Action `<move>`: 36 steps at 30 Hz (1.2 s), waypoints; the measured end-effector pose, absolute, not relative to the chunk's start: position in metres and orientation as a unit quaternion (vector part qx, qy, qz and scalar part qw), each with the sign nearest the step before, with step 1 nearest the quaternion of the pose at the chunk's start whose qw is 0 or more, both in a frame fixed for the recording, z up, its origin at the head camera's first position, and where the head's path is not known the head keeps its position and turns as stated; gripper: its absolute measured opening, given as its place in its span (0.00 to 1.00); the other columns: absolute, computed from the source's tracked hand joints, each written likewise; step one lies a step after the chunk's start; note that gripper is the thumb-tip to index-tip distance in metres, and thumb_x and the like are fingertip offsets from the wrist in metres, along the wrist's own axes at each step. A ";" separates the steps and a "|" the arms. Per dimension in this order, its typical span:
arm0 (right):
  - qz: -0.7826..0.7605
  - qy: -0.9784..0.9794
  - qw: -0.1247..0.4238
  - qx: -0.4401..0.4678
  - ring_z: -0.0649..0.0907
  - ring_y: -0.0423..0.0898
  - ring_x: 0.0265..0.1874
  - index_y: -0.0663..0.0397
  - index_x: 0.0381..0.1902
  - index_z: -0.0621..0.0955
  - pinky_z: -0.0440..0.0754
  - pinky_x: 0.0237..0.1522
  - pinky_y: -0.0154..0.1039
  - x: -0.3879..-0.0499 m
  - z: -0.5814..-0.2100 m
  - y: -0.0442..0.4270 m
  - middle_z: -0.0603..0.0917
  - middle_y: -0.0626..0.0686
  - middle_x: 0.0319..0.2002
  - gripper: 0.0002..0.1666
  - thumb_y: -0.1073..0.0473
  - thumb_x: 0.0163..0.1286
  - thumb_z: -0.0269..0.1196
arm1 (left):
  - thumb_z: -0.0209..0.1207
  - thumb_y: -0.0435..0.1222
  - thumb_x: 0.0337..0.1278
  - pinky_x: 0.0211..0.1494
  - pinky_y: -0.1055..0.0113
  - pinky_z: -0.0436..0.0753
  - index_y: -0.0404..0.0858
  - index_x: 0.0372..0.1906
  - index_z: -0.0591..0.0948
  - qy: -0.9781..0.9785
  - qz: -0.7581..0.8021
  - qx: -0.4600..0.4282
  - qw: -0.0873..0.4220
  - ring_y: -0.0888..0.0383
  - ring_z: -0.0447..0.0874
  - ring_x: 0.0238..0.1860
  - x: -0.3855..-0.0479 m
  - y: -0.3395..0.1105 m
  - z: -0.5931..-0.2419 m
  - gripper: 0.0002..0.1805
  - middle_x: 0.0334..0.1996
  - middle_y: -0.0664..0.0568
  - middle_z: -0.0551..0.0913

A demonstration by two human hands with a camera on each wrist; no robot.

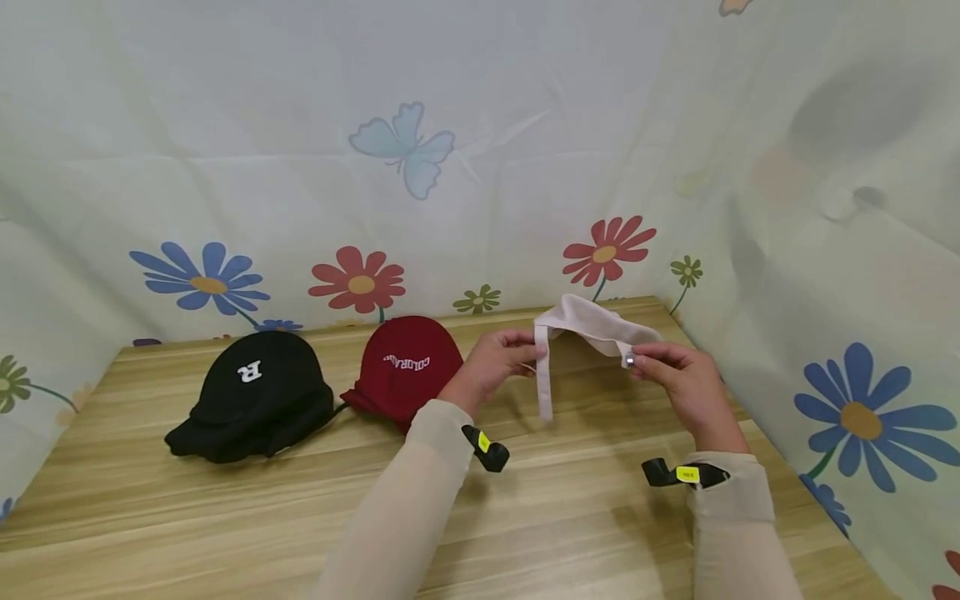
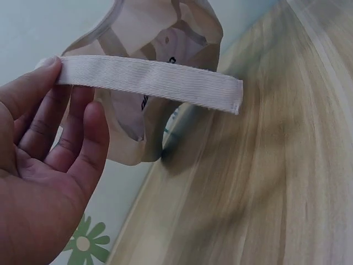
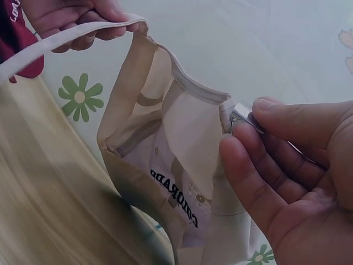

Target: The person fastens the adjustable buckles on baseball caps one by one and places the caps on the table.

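Note:
A pale cream baseball cap (image 1: 581,321) is held up above the table between both hands, its inside showing in the right wrist view. My left hand (image 1: 495,362) pinches the cap's back strap (image 2: 149,77) between thumb and finger; the strap's free end hangs down in the head view. At the other side of the back opening, my right hand (image 1: 678,375) pinches the metal buckle (image 3: 242,117) with thumb and fingers. The strap end is apart from the buckle. Dark lettering (image 3: 175,193) shows inside the cap.
A dark red cap (image 1: 408,367) with white lettering lies on the wooden table (image 1: 300,517), left of my left hand. Farther left is a black cap (image 1: 258,392) with a white R. A flower-printed cloth (image 1: 525,208) stands behind and beside the table.

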State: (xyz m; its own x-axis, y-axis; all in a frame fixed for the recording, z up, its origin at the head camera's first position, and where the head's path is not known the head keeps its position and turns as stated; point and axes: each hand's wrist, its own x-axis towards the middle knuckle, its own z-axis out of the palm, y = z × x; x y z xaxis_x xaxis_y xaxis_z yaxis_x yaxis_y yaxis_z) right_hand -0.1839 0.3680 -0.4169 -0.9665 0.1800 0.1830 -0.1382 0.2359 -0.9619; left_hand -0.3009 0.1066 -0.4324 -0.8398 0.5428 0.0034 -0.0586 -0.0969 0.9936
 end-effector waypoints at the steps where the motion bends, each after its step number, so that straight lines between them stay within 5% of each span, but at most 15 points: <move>1: 0.621 -0.773 0.129 -0.015 0.86 0.40 0.32 0.66 0.49 0.82 0.86 0.38 0.31 -0.184 -0.416 0.368 0.86 0.42 0.34 0.21 0.55 0.63 0.68 | 0.63 0.30 0.58 0.42 0.60 0.86 0.30 0.48 0.82 0.639 0.715 0.191 0.208 0.60 0.84 0.29 -0.301 0.106 -0.431 0.13 0.27 0.56 0.85; 6: 0.622 -0.772 0.130 -0.026 0.86 0.41 0.33 0.63 0.49 0.82 0.85 0.39 0.31 -0.184 -0.414 0.365 0.86 0.42 0.35 0.22 0.54 0.63 0.67 | 0.64 0.30 0.57 0.38 0.64 0.86 0.31 0.54 0.80 0.639 0.716 0.191 0.208 0.60 0.84 0.27 -0.301 0.105 -0.427 0.19 0.28 0.54 0.86; 14: 0.663 -0.733 0.148 -0.019 0.86 0.39 0.30 0.65 0.47 0.83 0.86 0.39 0.32 -0.186 -0.410 0.358 0.86 0.45 0.34 0.18 0.59 0.63 0.68 | 0.63 0.26 0.56 0.47 0.53 0.86 0.43 0.62 0.77 0.635 0.712 0.185 0.233 0.59 0.85 0.35 -0.300 0.104 -0.423 0.27 0.37 0.52 0.87; 25: 0.656 -0.741 0.143 -0.018 0.86 0.39 0.31 0.67 0.48 0.82 0.86 0.40 0.34 -0.182 -0.407 0.351 0.84 0.47 0.35 0.19 0.59 0.63 0.68 | 0.63 0.22 0.54 0.41 0.58 0.87 0.51 0.71 0.67 0.635 0.708 0.204 0.231 0.57 0.84 0.32 -0.295 0.104 -0.417 0.41 0.34 0.49 0.83; 31: 0.647 -0.748 0.146 -0.008 0.86 0.39 0.30 0.68 0.48 0.82 0.86 0.38 0.31 -0.181 -0.404 0.346 0.85 0.45 0.34 0.20 0.59 0.63 0.67 | 0.64 0.24 0.54 0.40 0.56 0.87 0.49 0.70 0.67 0.639 0.719 0.180 0.204 0.57 0.85 0.31 -0.294 0.103 -0.413 0.39 0.34 0.48 0.83; 36: 0.647 -0.749 0.143 0.013 0.86 0.39 0.31 0.71 0.48 0.81 0.86 0.39 0.32 -0.180 -0.403 0.341 0.85 0.46 0.34 0.19 0.61 0.64 0.66 | 0.63 0.27 0.57 0.38 0.60 0.87 0.40 0.64 0.75 0.641 0.723 0.183 0.184 0.58 0.85 0.30 -0.293 0.100 -0.410 0.28 0.35 0.47 0.85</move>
State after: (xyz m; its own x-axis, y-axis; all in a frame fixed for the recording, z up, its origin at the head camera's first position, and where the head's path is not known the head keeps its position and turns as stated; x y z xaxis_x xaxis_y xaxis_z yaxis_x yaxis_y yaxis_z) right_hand -0.1803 0.3412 -0.4027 -0.9587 0.1661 0.2309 -0.2044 0.1624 -0.9653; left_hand -0.2926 0.1005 -0.4100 -0.8657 0.4998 0.0281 -0.0318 -0.1110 0.9933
